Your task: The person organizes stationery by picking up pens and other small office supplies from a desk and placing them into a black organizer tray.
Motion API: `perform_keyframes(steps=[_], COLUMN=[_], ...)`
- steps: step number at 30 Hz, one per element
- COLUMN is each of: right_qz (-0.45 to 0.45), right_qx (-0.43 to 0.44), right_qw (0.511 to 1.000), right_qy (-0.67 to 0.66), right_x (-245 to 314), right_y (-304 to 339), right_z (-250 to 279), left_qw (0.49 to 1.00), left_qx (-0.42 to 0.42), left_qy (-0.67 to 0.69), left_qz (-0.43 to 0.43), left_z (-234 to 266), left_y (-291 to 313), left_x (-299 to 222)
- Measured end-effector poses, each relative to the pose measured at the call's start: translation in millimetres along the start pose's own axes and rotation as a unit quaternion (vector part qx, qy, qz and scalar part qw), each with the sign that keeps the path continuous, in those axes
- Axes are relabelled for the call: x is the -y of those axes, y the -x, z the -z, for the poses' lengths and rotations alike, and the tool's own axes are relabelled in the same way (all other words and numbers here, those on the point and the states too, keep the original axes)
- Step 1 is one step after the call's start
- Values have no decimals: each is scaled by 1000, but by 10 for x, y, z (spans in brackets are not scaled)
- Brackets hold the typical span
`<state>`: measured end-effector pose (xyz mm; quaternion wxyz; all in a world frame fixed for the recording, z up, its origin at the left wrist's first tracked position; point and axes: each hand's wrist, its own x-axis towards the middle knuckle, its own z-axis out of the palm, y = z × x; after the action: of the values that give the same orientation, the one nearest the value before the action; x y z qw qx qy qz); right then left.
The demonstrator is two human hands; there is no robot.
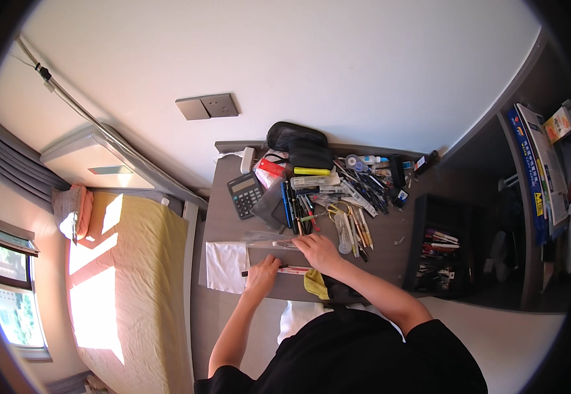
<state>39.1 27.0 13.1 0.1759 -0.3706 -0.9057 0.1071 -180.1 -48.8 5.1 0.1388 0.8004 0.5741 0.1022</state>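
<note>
My left hand (262,278) is closed around a dark pen (245,273) over the tabletop (381,262); my right hand (318,252) touches a clear pouch (259,238), grip unclear.

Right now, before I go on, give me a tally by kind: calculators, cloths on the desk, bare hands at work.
Calculator: 1
Cloths: 2 (white cloth, yellow cloth)
Hands: 2 (left hand, right hand)
Total: 5
</note>
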Motion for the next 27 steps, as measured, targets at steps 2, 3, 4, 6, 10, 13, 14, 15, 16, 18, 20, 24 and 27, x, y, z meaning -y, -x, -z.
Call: perform_keyframes(steps=[2, 3, 4, 6, 10, 13, 14, 15, 16, 18, 20, 24, 27], right_qz=[12, 11, 11, 10, -6, -35, -53, -70, -85, -136, -204, -339, -417], right_qx=[6, 16, 26, 57, 81, 83, 79, 76, 73, -3, -46, -141, -124], right_qw=[999, 998, 997, 993, 989, 994, 995, 995, 993, 982, 961, 927, 895], right_qy=[39, 54, 69, 101, 124, 66, 27, -11, -49, -129, -182, -80, -102], right_x=[70, 88, 102, 116, 150, 164, 167, 168, 166, 106, -19, -400, -524], right_y=[41, 57, 74, 113, 165, 204, 219, 242, 278, 441, 667, 933, 827], right_z=[-47, -105, -158, -272, -345, -240, -199, -141, -76, 99, 296, 417, 326], left_qw=[1000, 1000, 999, 998, 987, 943, 917, 836, 772, 618, 511, 341, 331], left_qx=[-11, -15, -19, -22, -68, -101, -108, -114, -109, -93, 2, 64, 67], left_qy=[8, 18, 28, 46, 106, 253, 310, 467, 551, 696, 794, 893, 900], left_qz=[6, 11, 15, 36, 103, 193, 228, 263, 297, 354, 331, 287, 277], left_z=[17, 48, 80, 171, 244, 210, 200, 231, 283, 351, 185, -99, -352], left_y=[-7, -2, 9, 68, 135, 31, -19, -109, -196, -346, -471, -765, -808], left_x=[11, -4, -22, -74, -146, -173, -199, -273, -353, -498, -488, -799, -882])
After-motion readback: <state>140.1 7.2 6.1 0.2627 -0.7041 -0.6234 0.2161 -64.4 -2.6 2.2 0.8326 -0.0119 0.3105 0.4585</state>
